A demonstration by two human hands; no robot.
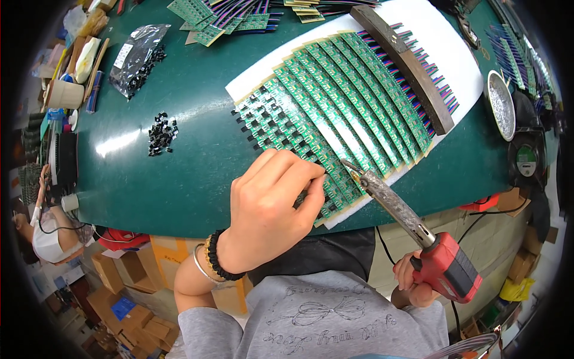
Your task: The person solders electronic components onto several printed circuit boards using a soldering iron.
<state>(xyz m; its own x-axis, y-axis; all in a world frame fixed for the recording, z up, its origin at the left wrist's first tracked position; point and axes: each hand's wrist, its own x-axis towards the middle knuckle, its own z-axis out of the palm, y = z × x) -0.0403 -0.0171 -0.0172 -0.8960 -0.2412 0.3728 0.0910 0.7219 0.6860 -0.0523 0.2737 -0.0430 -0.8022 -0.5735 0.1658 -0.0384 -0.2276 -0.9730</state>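
My left hand (266, 203) is over the near edge of the green circuit boards (353, 105), its thumb and forefinger pinched on a small black component that is mostly hidden. With my right hand (415, 290) I grip the red handle of a soldering gun (397, 206). Its tip meets or hovers just over the boards, right of my left fingertips; contact is hard to tell. The boards lie in overlapping strips on a white foam sheet (457, 51). Black components line the leftmost strips. A dark bar (406, 66) lies across the coloured wires at the boards' far right end.
Loose black components (161, 134) form a small pile at left, with a clear plastic bag (137, 60) of more behind. Wired boards (227, 18) are heaped at the back. On the right are a round metal dish (501, 105) and a black fan (526, 161). Another person (54, 236) sits far left.
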